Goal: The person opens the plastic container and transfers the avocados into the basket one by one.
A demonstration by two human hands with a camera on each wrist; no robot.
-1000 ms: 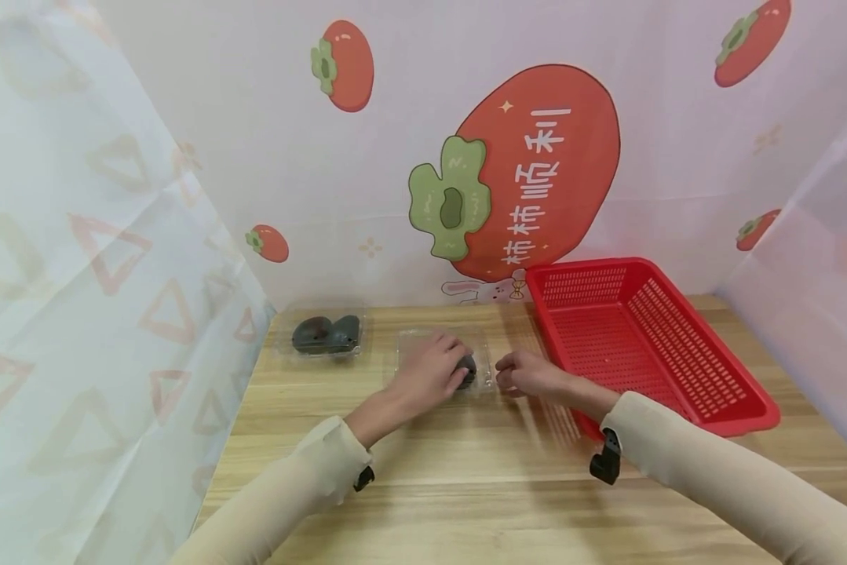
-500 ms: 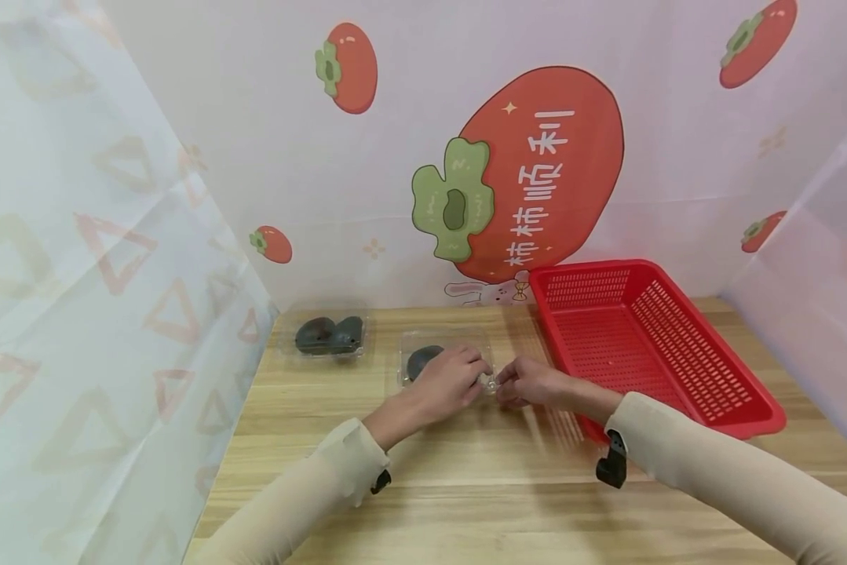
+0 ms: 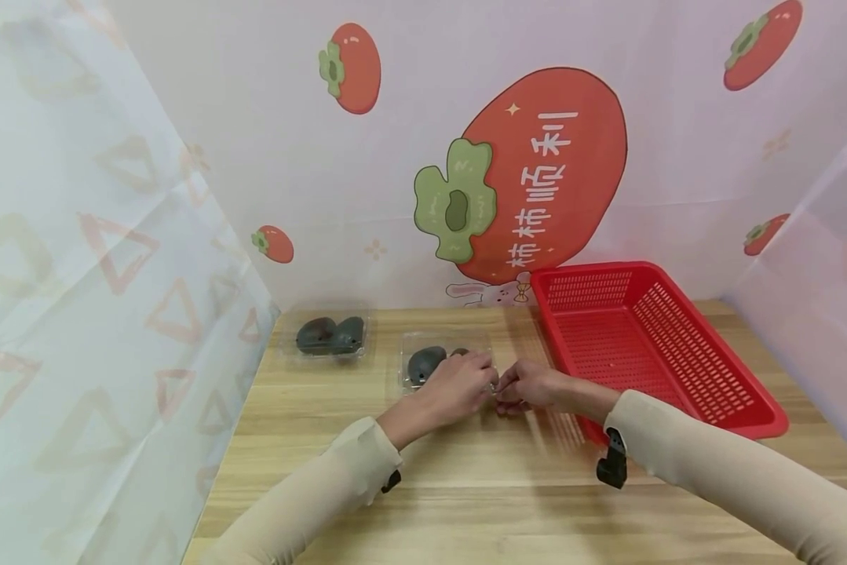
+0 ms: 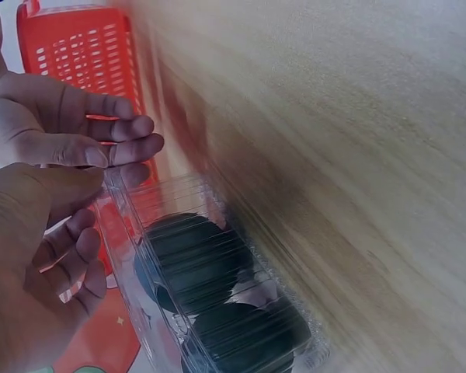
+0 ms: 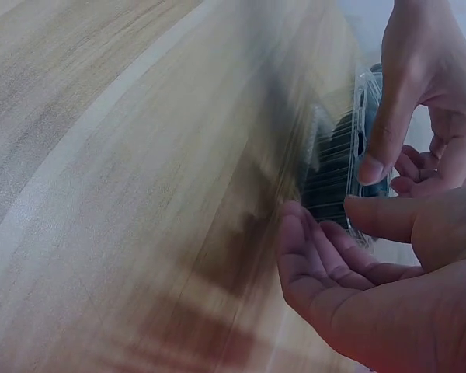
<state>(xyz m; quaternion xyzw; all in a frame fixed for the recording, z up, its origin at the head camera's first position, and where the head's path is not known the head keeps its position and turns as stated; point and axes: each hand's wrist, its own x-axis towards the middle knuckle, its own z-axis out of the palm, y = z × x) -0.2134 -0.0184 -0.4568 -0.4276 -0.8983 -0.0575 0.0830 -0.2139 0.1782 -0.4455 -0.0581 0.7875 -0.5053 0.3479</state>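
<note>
A clear plastic clamshell box point(image 3: 410, 342) with dark avocados point(image 3: 426, 364) inside stands mid-table; its lid lies over them. At its near right corner my left hand point(image 3: 458, 383) holds the rim, thumb against the edge and fingers bent over the lid side. Meeting it there, my right hand point(image 3: 531, 384) pinches the same corner between thumb and fingers. In the left wrist view both thumbs come together at the end of the box, and two avocados point(image 4: 190, 252) show through the ribbed plastic. The right wrist view shows the right hand point(image 5: 388, 272) with its fingers below the rim.
Farther left stands another clear box point(image 3: 290, 351) holding dark avocados point(image 3: 315, 334). A red perforated basket point(image 3: 741, 430) is close on the right, beside the right forearm. Printed cloth walls point(image 3: 366, 180) enclose the wooden table point(image 3: 409, 510) at the back and sides.
My left hand has slid right across the lid from the middle of the box to its right corner, uncovering the avocados. My right hand has closed in on that corner.
</note>
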